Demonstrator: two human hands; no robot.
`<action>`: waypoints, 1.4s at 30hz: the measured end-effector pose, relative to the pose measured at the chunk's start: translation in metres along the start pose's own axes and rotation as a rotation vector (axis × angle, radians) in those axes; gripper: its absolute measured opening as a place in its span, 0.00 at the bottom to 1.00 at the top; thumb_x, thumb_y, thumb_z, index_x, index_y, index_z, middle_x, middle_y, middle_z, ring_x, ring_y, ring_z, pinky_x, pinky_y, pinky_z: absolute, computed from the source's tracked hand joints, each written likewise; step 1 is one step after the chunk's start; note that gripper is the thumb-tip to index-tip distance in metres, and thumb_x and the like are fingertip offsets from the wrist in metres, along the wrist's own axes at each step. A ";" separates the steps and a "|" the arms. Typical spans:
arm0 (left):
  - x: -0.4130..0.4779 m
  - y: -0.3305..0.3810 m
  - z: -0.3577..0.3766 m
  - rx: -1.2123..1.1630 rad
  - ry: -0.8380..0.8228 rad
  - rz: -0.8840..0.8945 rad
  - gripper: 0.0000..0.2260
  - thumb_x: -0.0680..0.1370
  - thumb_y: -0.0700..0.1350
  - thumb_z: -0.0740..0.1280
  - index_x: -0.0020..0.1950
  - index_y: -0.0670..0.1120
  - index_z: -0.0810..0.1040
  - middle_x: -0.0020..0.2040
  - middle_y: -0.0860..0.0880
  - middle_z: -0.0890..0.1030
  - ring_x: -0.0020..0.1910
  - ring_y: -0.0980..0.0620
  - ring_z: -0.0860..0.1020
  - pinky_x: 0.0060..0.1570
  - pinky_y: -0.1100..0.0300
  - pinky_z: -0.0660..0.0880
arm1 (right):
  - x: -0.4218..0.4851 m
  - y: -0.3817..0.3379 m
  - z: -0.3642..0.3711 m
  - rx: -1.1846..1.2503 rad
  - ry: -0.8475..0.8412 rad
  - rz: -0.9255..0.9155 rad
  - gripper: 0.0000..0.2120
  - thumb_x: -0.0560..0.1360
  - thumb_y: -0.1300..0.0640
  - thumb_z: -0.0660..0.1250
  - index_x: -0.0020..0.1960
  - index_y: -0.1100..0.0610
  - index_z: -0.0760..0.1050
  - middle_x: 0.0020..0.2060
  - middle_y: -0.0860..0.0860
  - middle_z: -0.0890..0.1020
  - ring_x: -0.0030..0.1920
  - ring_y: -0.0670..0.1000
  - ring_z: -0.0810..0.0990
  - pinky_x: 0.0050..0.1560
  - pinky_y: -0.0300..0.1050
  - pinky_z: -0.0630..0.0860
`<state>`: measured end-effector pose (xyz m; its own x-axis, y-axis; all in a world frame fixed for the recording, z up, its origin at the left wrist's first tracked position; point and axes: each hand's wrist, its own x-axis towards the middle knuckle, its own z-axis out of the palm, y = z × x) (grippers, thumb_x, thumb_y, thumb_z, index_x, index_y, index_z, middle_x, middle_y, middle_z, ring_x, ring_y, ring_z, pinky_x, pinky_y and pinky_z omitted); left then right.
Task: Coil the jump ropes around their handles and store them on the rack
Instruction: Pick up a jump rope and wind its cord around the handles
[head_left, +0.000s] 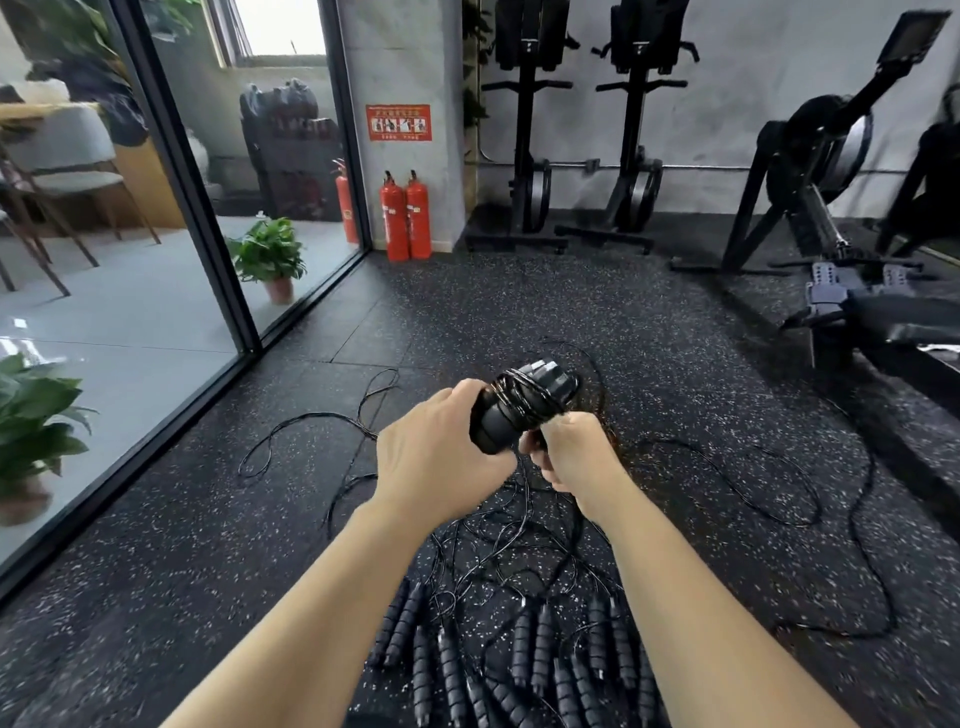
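Black cord is wound around a pair of jump rope handles (519, 402), held in the air above the floor (218, 519). The left hand (441, 452) grips the handles; the right hand (569, 449) pinches the loose cord beside them. More ropes (519, 649) lie tangled on the floor below.

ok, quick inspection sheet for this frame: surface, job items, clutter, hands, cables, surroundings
surface: black speckled rubber floor.
job's things: handle bundle partly wrapped in rope, held up; loose handles in a row on the floor; rack not seen.
clutter: nothing seen.
hands: left hand grips the bundle; right hand pinches the rope below it.
cables: uncoiled ropes tangled across the floor.
surroundings: fire extinguishers, rowing machines, potted plant, glass partition.
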<state>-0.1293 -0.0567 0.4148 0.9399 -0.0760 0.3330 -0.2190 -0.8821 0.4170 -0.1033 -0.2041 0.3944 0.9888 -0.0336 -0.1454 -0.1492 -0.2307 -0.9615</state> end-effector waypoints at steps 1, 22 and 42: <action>0.002 0.001 0.008 -0.017 -0.006 -0.024 0.17 0.69 0.59 0.65 0.55 0.57 0.71 0.46 0.57 0.77 0.46 0.51 0.76 0.43 0.57 0.65 | 0.004 0.007 -0.001 -0.072 -0.001 -0.034 0.20 0.79 0.61 0.55 0.29 0.58 0.72 0.23 0.50 0.72 0.21 0.45 0.66 0.22 0.35 0.61; 0.023 -0.035 0.097 0.434 -0.149 -0.047 0.13 0.73 0.54 0.67 0.53 0.51 0.69 0.52 0.52 0.78 0.53 0.47 0.77 0.41 0.56 0.65 | -0.020 0.028 -0.015 -0.938 0.111 -0.313 0.23 0.80 0.41 0.55 0.34 0.56 0.68 0.30 0.48 0.74 0.34 0.52 0.74 0.35 0.45 0.68; -0.025 -0.005 0.078 0.259 -0.101 0.794 0.07 0.64 0.49 0.64 0.41 0.51 0.72 0.38 0.57 0.75 0.40 0.50 0.77 0.58 0.46 0.67 | 0.006 0.040 -0.047 -0.610 -0.093 -0.415 0.33 0.74 0.39 0.66 0.19 0.55 0.59 0.17 0.45 0.60 0.21 0.47 0.60 0.29 0.43 0.59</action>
<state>-0.1315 -0.0867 0.3385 0.5535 -0.7496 0.3629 -0.7699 -0.6267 -0.1204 -0.1033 -0.2598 0.3657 0.9555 0.2502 0.1560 0.2903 -0.7062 -0.6457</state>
